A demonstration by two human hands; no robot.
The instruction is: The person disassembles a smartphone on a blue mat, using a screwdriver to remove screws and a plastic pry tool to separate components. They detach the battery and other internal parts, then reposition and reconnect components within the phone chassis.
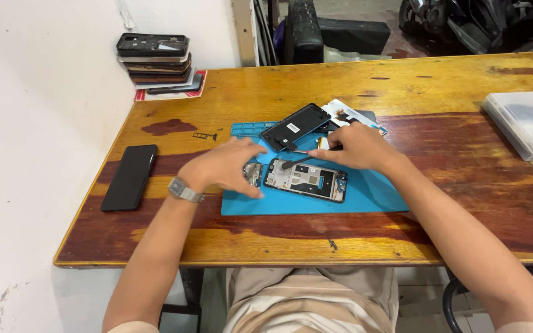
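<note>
An opened phone frame [306, 179] lies on a blue repair mat [365, 197] in the middle of the wooden table. My left hand [223, 165] rests at the frame's left end, fingers spread over a small dark part [253, 174]. My right hand [353, 147] grips a thin black tool [297, 161] whose tip touches the frame's upper edge. A black phone back cover [295, 126] lies tilted at the mat's far edge. A metal watch sits on my left wrist.
A black phone [129, 177] lies face down at the table's left. A stack of phone housings [154, 61] stands at the far left corner. A clear plastic box [525, 123] sits at the right. Small metal parts [205, 135] lie near the mat. A white wall borders the left side.
</note>
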